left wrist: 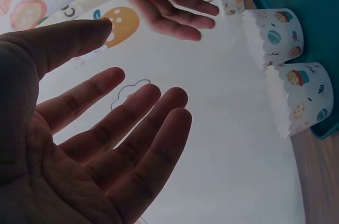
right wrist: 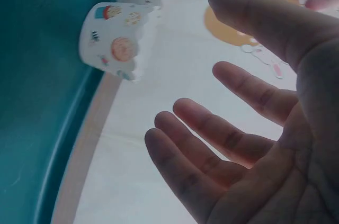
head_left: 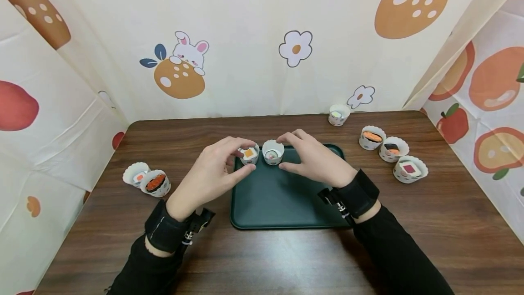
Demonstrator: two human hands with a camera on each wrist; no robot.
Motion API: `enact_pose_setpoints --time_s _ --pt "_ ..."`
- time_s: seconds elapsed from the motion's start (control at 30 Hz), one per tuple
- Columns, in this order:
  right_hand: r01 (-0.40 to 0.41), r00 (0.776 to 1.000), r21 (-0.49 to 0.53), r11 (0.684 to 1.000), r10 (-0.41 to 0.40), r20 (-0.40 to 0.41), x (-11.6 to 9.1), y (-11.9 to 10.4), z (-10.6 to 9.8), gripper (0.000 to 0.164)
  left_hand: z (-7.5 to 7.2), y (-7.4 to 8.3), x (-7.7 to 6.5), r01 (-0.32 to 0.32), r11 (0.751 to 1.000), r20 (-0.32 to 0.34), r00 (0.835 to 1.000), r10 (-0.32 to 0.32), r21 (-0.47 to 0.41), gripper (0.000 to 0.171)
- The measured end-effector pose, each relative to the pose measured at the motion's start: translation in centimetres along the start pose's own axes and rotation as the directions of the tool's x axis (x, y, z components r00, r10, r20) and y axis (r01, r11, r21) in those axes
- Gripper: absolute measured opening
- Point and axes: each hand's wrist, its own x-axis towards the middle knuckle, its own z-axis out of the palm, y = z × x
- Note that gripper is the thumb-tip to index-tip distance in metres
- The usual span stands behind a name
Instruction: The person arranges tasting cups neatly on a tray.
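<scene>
Two white printed paper baking cups stand at the back edge of a dark green tray (head_left: 282,199). The left cup (head_left: 249,155) has a white and orange-yellow piece inside; the right cup (head_left: 273,153) holds a small pale piece, hard to make out. My left hand (head_left: 219,170) is above and beside the left cup, fingers spread and apart from it in the left wrist view. Just right of the other cup is my right hand (head_left: 317,158), thumb and fingers extended, and in the right wrist view they hold nothing.
At the table's left stand two cups, one with an orange-topped sushi piece (head_left: 155,183). Several more stand at the right, including one with a salmon-coloured topping (head_left: 372,137) and one with a dark red centre (head_left: 410,169). Another cup (head_left: 339,115) is near the back edge, by the curtain (head_left: 245,58).
</scene>
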Motion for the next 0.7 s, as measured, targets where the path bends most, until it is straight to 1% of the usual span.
enact_pose_setpoints --time_s 0.13,0.33,0.53,0.7 --pt "0.002 1.0 -0.002 1.0 -0.002 -0.013 -0.7 -0.8 -0.1 0.061 0.2 0.0 -0.2 -0.005 1.0 0.024 1.0 0.005 0.0 0.049" --pt "0.034 0.999 -0.018 0.999 -0.034 -0.029 -1.8 -1.7 -0.2 0.063 0.7 0.1 -0.3 -0.006 1.0 0.059 0.998 0.007 -0.012 0.049" --pt "0.063 0.997 -0.029 0.998 -0.064 -0.044 -2.9 -2.0 -0.6 0.058 1.1 0.2 -0.3 -0.032 0.999 0.075 0.997 0.032 0.004 0.047" --pt "0.074 0.996 -0.031 0.997 -0.076 -0.048 -3.4 -2.1 -1.2 0.054 1.1 0.1 -0.3 -0.025 1.0 0.082 0.996 0.023 0.019 0.048"
